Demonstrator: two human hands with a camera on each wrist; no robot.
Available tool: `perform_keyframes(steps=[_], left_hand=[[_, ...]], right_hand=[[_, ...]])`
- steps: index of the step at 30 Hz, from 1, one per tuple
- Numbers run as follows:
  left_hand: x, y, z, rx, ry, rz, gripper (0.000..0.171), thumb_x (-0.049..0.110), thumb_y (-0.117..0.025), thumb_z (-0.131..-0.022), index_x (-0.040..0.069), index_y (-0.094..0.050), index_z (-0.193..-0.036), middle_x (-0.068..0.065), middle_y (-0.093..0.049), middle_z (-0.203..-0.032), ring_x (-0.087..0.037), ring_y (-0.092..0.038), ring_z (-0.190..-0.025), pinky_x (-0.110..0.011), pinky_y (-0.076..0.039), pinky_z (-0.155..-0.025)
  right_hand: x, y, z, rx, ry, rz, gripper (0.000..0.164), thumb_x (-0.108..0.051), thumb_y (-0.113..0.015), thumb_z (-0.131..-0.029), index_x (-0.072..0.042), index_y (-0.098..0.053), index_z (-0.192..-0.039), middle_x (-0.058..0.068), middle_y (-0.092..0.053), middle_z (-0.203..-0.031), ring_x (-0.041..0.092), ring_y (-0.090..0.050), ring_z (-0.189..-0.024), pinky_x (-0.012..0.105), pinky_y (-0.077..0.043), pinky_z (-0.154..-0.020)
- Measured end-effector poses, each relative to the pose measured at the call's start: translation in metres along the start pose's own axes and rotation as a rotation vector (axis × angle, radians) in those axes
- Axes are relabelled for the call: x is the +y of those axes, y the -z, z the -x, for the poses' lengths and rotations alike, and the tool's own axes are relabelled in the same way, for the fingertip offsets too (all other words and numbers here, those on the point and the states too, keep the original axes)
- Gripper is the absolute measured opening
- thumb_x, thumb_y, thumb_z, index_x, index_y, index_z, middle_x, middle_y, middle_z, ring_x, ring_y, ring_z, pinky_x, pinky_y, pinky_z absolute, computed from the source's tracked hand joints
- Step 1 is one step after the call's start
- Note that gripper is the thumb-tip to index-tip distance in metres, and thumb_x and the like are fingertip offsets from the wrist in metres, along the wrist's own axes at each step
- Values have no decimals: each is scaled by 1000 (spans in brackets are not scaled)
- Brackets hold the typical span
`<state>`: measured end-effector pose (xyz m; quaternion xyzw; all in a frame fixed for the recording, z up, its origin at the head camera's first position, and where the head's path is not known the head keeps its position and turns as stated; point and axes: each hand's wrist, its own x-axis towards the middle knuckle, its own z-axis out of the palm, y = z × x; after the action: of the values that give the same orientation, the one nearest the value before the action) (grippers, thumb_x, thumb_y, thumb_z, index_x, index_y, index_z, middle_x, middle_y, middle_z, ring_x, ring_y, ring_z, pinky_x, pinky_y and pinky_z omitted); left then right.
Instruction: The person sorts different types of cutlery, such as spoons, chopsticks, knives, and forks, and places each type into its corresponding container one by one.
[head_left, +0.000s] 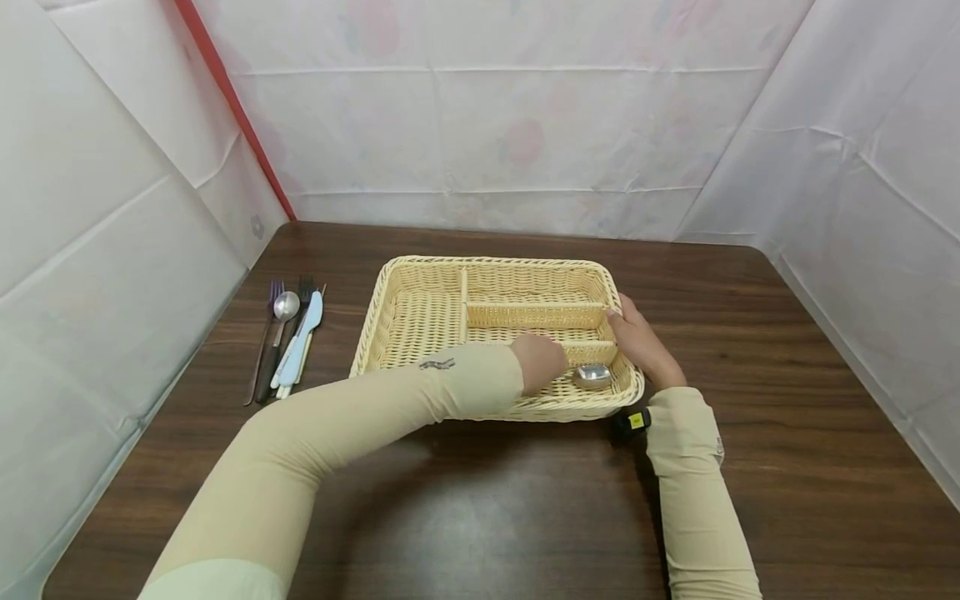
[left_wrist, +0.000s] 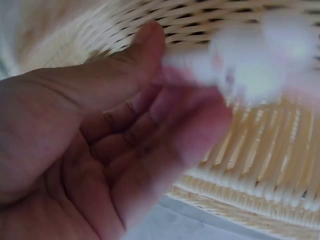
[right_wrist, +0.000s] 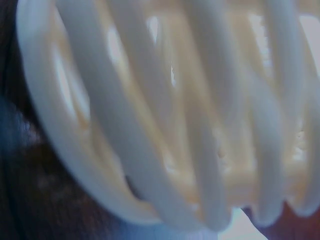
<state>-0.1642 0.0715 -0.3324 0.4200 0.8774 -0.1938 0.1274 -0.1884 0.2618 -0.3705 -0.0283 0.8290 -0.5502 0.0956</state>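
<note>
A cream woven basket [head_left: 420, 263] with dividers stands on the dark wooden table. My left hand [head_left: 542, 363] reaches into its front compartment. In the left wrist view, the thumb and curled fingers of that hand [left_wrist: 125, 135] pinch the narrow end of a shiny, blurred spoon [left_wrist: 250, 65]. The metal bowl of this spoon [head_left: 592, 376] shows just right of the hand in the head view, low in the compartment; whether it touches the bottom I cannot tell. My right hand [head_left: 647, 346] grips the basket's right rim. Close-up weave [right_wrist: 165, 115] fills the right wrist view and hides those fingers.
Left of the basket lies a group of cutlery: a purple fork [head_left: 277, 292], a dark-handled spoon [head_left: 286, 307], a black fork [head_left: 306, 288] and a pale blue knife [head_left: 314, 310]. White sheeting [head_left: 525, 142] hangs behind the table and along both sides.
</note>
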Motion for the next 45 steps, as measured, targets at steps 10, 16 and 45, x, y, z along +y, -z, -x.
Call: perform_keyframes(steps=[10, 16, 45], left_hand=[[4, -3, -7, -101, -31, -41, 21, 11, -50, -97, 14, -67, -109, 2, -63, -108, -8, -48, -72, -21, -51, -68], [-4, 6, 3, -10, -34, 5, 21, 5, -49, -97, 13, -68, -104, 1, -66, -102, -8, -53, -75, -21, -52, -69], [-215, -142, 210, 362, 749, 531, 16, 5, -58, -78, -4, -55, -65, -25, -60, -69, -38, -58, -61, -54, -46, -53]], right_hand=[[-12, -6, 4, -23, -1, -15, 54, -14, -22, -105, 1, 4, -150, 26, -4, -154, 37, -10, -140, 49, -11, -112], [5, -2, -4, -2, 13, -10, 55, -20, -23, -105, -5, 3, -152, 26, -10, -153, 38, -20, -138, 49, -19, -110], [4, 5, -2, -13, 3, 58, 56, -25, -22, -105, -4, 3, -152, 24, -7, -155, 35, -11, -140, 50, -10, -112]])
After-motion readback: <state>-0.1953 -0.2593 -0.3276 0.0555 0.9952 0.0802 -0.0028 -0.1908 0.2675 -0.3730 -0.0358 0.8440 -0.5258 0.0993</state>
